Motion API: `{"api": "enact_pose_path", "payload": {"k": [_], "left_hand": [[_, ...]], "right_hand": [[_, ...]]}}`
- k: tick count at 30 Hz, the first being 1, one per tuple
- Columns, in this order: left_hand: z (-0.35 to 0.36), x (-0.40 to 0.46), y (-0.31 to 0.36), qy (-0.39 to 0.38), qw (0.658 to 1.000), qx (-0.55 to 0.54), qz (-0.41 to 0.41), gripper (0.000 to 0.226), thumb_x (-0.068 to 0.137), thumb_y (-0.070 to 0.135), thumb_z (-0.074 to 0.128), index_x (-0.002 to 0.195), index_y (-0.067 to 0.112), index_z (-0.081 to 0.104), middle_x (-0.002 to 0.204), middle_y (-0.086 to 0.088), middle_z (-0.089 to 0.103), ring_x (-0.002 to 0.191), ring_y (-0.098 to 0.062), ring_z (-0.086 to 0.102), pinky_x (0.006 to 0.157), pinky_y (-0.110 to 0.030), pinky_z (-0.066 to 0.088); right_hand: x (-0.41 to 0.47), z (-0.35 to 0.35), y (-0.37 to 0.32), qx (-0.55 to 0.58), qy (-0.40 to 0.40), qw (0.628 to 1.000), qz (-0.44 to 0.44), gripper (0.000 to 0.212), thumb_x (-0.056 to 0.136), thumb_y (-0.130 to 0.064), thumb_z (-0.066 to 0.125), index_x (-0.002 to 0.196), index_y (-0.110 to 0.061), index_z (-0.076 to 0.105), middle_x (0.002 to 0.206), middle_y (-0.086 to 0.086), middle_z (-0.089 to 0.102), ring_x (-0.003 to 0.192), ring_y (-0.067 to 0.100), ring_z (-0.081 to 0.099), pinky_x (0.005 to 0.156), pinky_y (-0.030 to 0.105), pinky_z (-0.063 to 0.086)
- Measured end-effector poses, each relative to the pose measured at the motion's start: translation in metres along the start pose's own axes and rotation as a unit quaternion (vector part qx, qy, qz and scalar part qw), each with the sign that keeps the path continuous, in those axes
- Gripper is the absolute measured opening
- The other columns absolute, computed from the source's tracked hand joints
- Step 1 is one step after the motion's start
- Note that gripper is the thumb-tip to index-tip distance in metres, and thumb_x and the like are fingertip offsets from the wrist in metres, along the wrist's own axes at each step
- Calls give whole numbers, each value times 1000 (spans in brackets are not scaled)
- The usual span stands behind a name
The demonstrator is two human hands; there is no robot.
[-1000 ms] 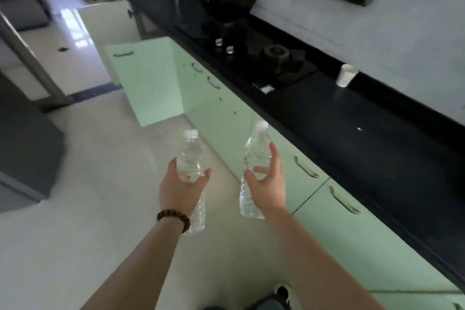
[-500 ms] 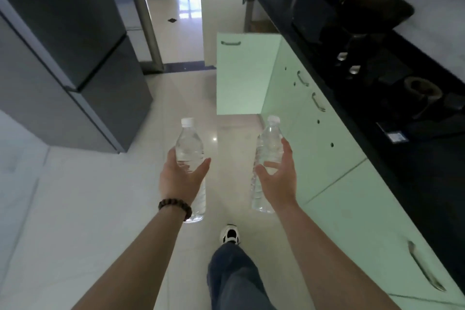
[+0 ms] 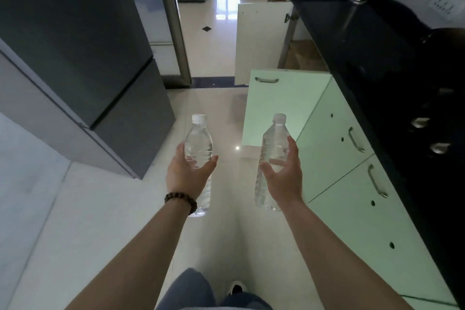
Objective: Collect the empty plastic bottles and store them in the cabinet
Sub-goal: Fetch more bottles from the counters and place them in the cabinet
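Carrying one clear capped bottle in each hand, the person faces down a kitchen aisle in the head view. The left hand (image 3: 187, 173) has its grip wrapped round the middle of the left bottle (image 3: 198, 143), thumb on one side and fingers behind, a beaded bracelet (image 3: 181, 201) at the wrist. The right hand (image 3: 283, 176) grips the right bottle (image 3: 273, 153) more loosely, thumb and fingers curled about its lower half, so both bottles stand roughly upright in the air above the floor (image 3: 100, 209), well apart from each other. Ahead on the right a green cabinet door (image 3: 284, 108) stands swung open into the aisle, with a white door (image 3: 261, 40) open beyond it; the dark table (image 3: 377, 63) runs along the right and a grey fridge (image 3: 75, 58) stands on the left. The bottles are thin-walled and light, so a squeeze could buckle one, and the looser right grip might let its bottle slip. The open green door juts into the walking path, and I judge a knee or the right bottle could knock it while nearing the cabinet opening, which is hidden behind that door.
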State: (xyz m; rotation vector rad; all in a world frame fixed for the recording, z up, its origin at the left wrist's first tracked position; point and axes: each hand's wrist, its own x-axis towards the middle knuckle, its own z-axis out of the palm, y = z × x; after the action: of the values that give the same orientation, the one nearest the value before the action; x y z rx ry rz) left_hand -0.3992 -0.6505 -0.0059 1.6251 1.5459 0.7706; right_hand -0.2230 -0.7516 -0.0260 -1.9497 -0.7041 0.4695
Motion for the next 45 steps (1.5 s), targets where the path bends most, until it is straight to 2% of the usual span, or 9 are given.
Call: {"api": "enact_pose_path", "payload": {"k": [12,17,20,24,28,33,38,41,45], "left_hand": [[52,256,11,-62,998,-17,7,53,71,44,77,114,26,51,93,6,66,86,-17,65,77,-36,55],[52,409,29,-125,992,8,19,71,64,59,74,121,24,53,97,7,67,88,-15,65,78,-35,56],[59,483,52,-163,987,1,15,71,64,55,77,122,25,51,99,6,67,89,-15,65,78,-35,56],[86,547,75,-196,980,1,43,65,54,64,75,109,37,51,89,11,67,83,-12,66,78,-39,57],[131,602,96,-253,965,6,68,64,55,63,76,107,35,53,89,14,68,80,-9,67,77,-38,58],[201,670,121,-320,941,-4,106,64,57,61,77,110,36,54,92,13,70,83,-10,68,78,-40,58],[275,739,163,-405,905,17,128,47,65,48,81,98,49,47,93,13,68,84,-10,68,78,-41,58],[306,769,189,-436,888,39,137,50,67,47,80,106,41,49,93,13,66,85,-10,66,80,-40,58],[339,789,219,-483,864,66,128,62,64,54,79,116,34,52,95,13,67,84,-7,65,76,-32,57]], "right_hand": [[208,151,-53,35,35,999,20,80,79,-27,68,145,-32,24,137,2,46,113,24,54,82,33,49],[307,218,-106,29,49,998,28,80,80,-32,69,144,-38,21,140,-3,44,114,19,51,88,39,52],[359,241,-133,36,71,996,40,78,75,-42,65,142,-41,23,138,-4,45,116,20,53,90,47,54],[416,259,-148,43,102,993,50,78,77,-35,67,142,-40,24,134,-4,48,114,20,55,90,49,54],[471,274,-147,30,128,989,65,78,78,-31,67,142,-40,23,133,-3,48,111,20,56,86,47,54],[546,286,-129,16,172,981,92,79,79,-29,67,144,-37,22,134,-3,47,111,15,55,88,39,51],[630,294,-116,36,228,963,142,83,71,-35,64,143,-43,23,141,-9,43,124,17,49,95,46,48],[664,294,-117,52,259,949,174,83,72,-34,65,142,-46,23,141,-11,43,124,16,49,96,48,48],[688,285,-119,44,309,929,200,79,79,-29,70,143,-42,25,138,-10,47,122,16,50,94,39,47]]}}
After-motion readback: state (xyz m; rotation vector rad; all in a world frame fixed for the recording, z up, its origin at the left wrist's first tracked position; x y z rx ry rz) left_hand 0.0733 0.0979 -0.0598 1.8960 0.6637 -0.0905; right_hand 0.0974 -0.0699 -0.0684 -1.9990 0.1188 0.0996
